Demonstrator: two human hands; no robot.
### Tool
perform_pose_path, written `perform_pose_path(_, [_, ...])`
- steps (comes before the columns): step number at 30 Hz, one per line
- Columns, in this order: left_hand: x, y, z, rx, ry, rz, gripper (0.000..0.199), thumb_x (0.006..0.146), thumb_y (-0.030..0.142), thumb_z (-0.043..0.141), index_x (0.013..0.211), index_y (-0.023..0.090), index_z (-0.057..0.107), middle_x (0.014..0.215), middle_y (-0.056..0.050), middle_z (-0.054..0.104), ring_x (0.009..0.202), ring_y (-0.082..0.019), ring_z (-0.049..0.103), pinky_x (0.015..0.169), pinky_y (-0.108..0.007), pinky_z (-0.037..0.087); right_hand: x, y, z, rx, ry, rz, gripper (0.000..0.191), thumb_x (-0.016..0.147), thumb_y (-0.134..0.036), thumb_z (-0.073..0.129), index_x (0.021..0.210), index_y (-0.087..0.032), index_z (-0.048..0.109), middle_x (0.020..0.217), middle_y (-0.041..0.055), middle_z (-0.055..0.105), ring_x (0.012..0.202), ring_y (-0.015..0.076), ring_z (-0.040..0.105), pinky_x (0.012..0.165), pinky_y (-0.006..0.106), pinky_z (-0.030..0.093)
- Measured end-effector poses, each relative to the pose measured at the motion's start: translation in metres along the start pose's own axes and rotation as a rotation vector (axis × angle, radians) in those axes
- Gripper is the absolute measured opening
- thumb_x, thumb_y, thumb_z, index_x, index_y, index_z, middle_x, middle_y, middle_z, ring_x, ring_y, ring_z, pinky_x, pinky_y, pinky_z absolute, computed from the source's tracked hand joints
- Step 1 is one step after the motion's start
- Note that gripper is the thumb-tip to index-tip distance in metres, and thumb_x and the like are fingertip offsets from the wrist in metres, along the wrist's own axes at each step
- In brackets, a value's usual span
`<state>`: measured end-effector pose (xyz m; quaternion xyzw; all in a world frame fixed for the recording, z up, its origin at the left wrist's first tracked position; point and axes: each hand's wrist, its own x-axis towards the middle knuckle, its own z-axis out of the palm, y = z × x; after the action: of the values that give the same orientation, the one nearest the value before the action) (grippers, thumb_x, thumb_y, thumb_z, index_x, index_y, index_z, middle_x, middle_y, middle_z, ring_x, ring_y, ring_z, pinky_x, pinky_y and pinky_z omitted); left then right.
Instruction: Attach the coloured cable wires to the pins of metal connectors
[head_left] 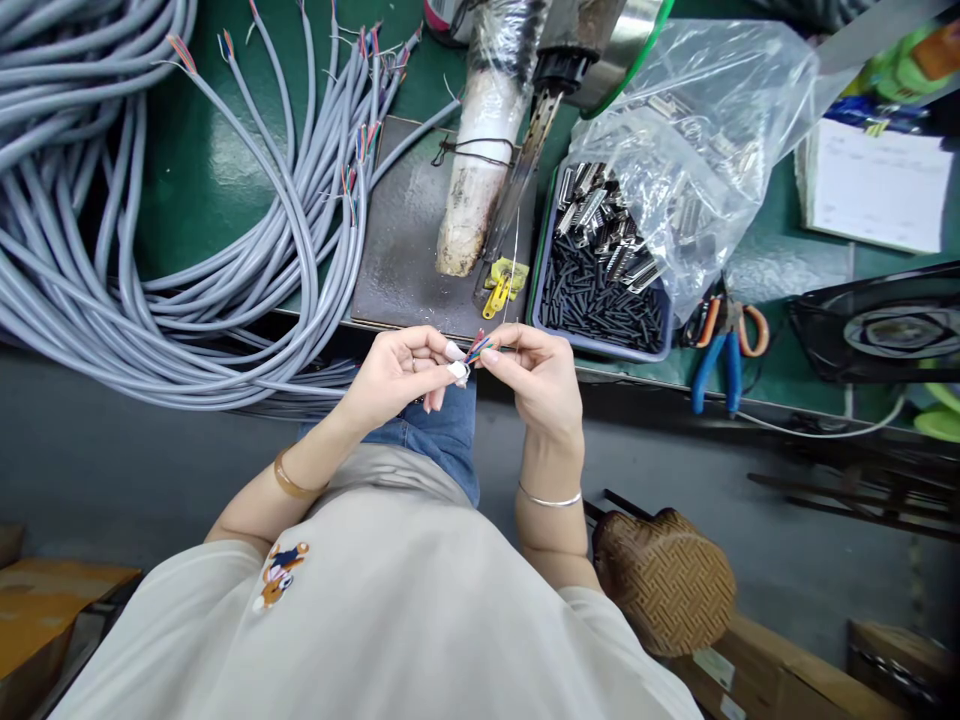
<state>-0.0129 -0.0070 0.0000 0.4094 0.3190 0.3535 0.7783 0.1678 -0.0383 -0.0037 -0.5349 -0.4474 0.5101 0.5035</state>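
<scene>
My left hand (409, 372) pinches the end of a cable just off the table's front edge; the fingers hide most of its sheath. Thin coloured wires (475, 350), red, blue and green among them, fan out from that end. With thumb and forefinger closed, my right hand (536, 375) grips these wires from the other side. Just beyond both hands lies a small yellow piece (498, 294) on a dark board (405, 270). Above it a soldering iron (517, 190) points down beside a stained white wrapped tube (480, 170).
Many grey cables (300, 250) with stripped ends heap on the left. A bin (652, 352) holds black tubes and metal connectors, partly under a clear bag (720, 120). Pliers (724, 350), a fan (892, 325) and a paper pad (874, 185) are right; a stool (675, 580) stands below.
</scene>
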Motion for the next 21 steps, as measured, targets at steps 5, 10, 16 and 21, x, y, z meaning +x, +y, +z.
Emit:
perform_pose_path(5, [0.000, 0.000, -0.003, 0.000, -0.055, -0.037, 0.036, 0.069, 0.038, 0.089, 0.080, 0.013, 0.066, 0.059, -0.001, 0.069, 0.039, -0.008, 0.058, 0.039, -0.018, 0.047, 0.001, -0.002, -0.002, 0.059, -0.063, -0.026, 0.016, 0.073, -0.037, 0.087, 0.078, -0.023, 0.080, 0.077, 0.0012, 0.074, 0.066, 0.0100, 0.067, 0.061, 0.021, 0.056])
perform_pose_path(10, [-0.001, 0.000, -0.003, -0.021, -0.070, -0.032, 0.035, 0.071, 0.037, 0.089, 0.080, 0.013, 0.066, 0.059, 0.000, 0.069, 0.040, -0.007, 0.058, 0.039, -0.017, 0.047, 0.000, -0.001, 0.000, 0.048, -0.039, -0.052, 0.018, 0.073, -0.038, 0.087, 0.076, -0.022, 0.079, 0.074, 0.0007, 0.073, 0.063, 0.0086, 0.063, 0.055, 0.019, 0.049])
perform_pose_path(16, [-0.001, -0.005, 0.000, 0.004, 0.020, 0.033, 0.037, 0.069, 0.036, 0.090, 0.083, 0.013, 0.066, 0.060, 0.003, 0.066, 0.042, -0.005, 0.057, 0.041, -0.015, 0.048, -0.002, 0.003, 0.008, 0.041, 0.097, -0.088, 0.023, 0.073, -0.041, 0.086, 0.073, -0.021, 0.076, 0.067, -0.0020, 0.067, 0.054, 0.0061, 0.052, 0.047, 0.018, 0.039])
perform_pose_path(21, [-0.001, -0.007, 0.001, 0.027, 0.049, 0.078, 0.030, 0.071, 0.031, 0.088, 0.082, 0.012, 0.067, 0.059, 0.004, 0.064, 0.043, -0.005, 0.057, 0.042, -0.014, 0.048, -0.002, 0.001, 0.008, -0.023, 0.116, -0.037, 0.026, 0.072, -0.045, 0.084, 0.071, -0.021, 0.074, 0.066, -0.0015, 0.066, 0.052, 0.0067, 0.047, 0.045, 0.020, 0.034])
